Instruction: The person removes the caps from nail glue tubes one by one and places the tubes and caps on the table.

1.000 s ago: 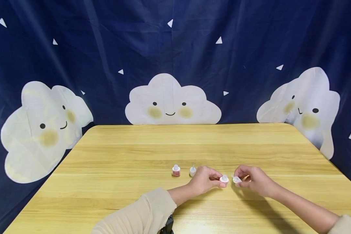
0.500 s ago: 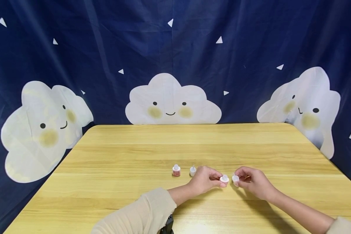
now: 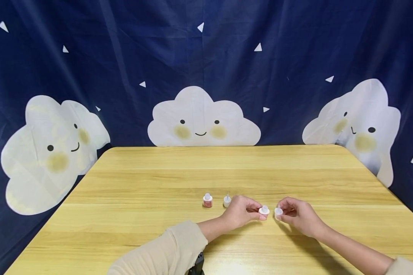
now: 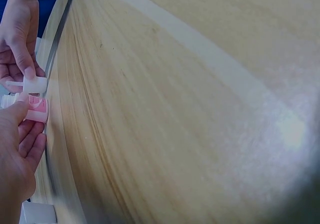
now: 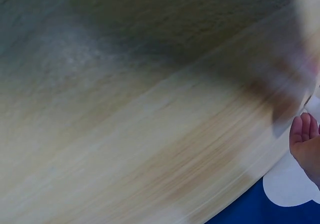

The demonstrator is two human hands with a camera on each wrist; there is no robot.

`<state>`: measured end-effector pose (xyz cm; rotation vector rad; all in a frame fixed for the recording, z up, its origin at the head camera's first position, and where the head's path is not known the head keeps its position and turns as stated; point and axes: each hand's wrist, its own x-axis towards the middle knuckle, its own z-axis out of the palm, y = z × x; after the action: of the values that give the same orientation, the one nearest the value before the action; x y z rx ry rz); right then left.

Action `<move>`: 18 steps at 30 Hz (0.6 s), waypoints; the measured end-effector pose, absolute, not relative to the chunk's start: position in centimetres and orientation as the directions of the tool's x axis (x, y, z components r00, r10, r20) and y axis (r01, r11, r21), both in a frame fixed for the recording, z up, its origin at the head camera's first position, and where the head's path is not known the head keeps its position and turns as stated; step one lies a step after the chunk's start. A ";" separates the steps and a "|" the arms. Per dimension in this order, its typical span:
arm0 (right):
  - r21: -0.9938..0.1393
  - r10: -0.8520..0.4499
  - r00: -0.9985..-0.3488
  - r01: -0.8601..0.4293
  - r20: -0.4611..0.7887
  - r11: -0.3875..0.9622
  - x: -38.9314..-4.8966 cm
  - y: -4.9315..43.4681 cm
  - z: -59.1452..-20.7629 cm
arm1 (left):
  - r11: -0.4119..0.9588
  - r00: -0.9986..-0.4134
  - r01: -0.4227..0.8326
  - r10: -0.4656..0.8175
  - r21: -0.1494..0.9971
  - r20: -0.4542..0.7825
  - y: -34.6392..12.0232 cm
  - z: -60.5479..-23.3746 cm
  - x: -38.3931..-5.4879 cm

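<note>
In the head view my left hand (image 3: 239,212) holds a small white-shouldered bottle (image 3: 264,210) with a translucent neck between thumb and fingers. Its pink label shows in the left wrist view. Just right of it, my right hand (image 3: 301,215) pinches a small white cap (image 3: 278,213). A thin stem (image 4: 14,83) sticks out of that cap in the left wrist view. Bottle and cap are close but apart in the head view. Behind my left hand stands a second white cap (image 3: 227,201), stem up. Left of that, a red-labelled bottle (image 3: 207,201) stands upright.
The wooden table (image 3: 141,221) ends at a dark blue curtain (image 3: 124,46) with cloud faces. A black object (image 3: 197,265) shows under my left sleeve. In the right wrist view only part of a hand appears, at the right edge.
The cap in my right hand has been turned from tilted to more upright, with slight shifts of the fingers. My left hand and its bottle have stayed in place.
</note>
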<state>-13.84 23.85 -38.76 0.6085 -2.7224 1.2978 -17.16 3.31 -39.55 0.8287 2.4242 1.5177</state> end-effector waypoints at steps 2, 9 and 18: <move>-0.731 -0.323 -0.918 -0.383 0.231 0.564 -13.9 23.9 -38.8 | 0.324 -0.833 0.364 0.532 0.873 0.150 3.3 -39.6 -17.2; -0.743 -0.345 -0.908 -0.398 0.237 0.538 -14.0 24.0 -39.1 | 0.302 -0.828 0.365 0.538 0.881 0.159 3.3 -39.6 -17.2; -0.734 -0.353 -0.912 -0.385 0.209 0.560 -13.9 24.2 -39.1 | 0.296 -0.821 0.372 0.548 0.880 0.163 3.1 -39.5 -17.0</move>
<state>-13.91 24.21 -39.11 0.6485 -2.7411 1.3041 -17.00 3.12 -39.54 0.8569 2.3879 1.5485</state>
